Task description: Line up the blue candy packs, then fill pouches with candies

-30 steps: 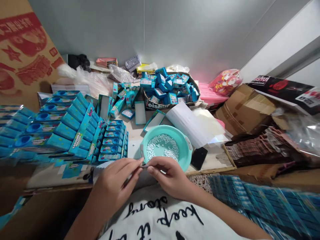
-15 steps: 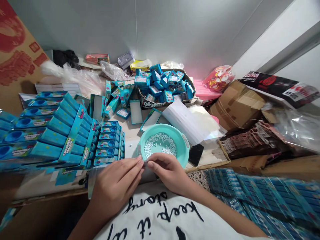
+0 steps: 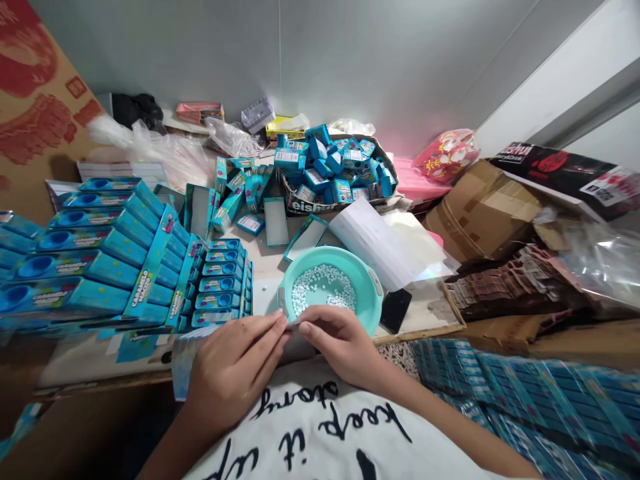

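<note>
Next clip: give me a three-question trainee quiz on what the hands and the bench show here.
1. True or false: the left hand and right hand meet fingertip to fingertip over a small flat piece.
2. What fills the teal basin?
A. white pellets
B. water
C. coins
3. On which side of the basin stand the rows of blue boxes?

Key:
1. True.
2. A, the white pellets.
3. The person's left.

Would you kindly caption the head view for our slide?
Both hands, left hand and right hand, pinch a small item before a teal basin.
</note>
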The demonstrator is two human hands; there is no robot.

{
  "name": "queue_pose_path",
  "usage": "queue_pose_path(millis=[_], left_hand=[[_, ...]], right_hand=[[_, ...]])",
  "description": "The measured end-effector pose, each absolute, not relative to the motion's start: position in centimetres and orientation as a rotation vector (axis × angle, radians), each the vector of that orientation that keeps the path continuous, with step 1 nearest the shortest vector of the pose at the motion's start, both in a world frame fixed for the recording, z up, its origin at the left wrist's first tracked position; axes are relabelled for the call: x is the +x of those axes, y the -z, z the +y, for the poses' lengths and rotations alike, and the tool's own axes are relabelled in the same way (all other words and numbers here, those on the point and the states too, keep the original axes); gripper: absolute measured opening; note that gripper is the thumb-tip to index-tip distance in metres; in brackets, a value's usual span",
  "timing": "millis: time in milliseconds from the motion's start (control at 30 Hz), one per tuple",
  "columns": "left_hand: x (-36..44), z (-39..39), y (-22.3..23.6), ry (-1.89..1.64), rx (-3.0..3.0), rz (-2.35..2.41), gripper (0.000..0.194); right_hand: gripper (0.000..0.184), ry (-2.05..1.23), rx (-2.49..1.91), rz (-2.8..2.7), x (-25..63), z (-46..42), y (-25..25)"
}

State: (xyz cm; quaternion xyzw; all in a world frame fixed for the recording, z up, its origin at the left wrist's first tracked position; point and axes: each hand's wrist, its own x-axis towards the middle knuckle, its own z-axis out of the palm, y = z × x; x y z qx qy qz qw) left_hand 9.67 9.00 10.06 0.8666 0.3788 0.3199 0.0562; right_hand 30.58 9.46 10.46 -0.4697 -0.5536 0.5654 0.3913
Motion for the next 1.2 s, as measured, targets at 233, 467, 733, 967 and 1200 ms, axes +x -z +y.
queue_pose_path(millis=[233, 467, 733, 967, 1200], left_hand=[[9.8, 8.1, -8.6, -0.996, 2.621, 1.136, 0.042], [10.5, 8.0, -8.2, -1.013, 2.611, 1.116, 0.043], [10.6, 8.2, -8.0, -1.054, 2.569, 0.900, 0.030], [11.4, 6.1, -7.9, -1.367, 1.808, 0.991, 0.023], [9.3, 6.0, -7.9, -1.718, 0.821, 1.573, 0.028]], right_hand=[[0.028, -1.455, -1.197, -1.354, 30.5, 9.3, -9.9], [0.026, -1.524, -1.161, -1.206, 30.4, 9.0, -9.7], [0.033, -1.624, -1.161, -0.971, 30.1, 9.3, -8.8], [0.039, -1.648, -1.205, -0.582, 30.4, 10.8, -6.8], [0.049, -1.311, -1.654, -0.511, 36.2, 13.2, 0.8]])
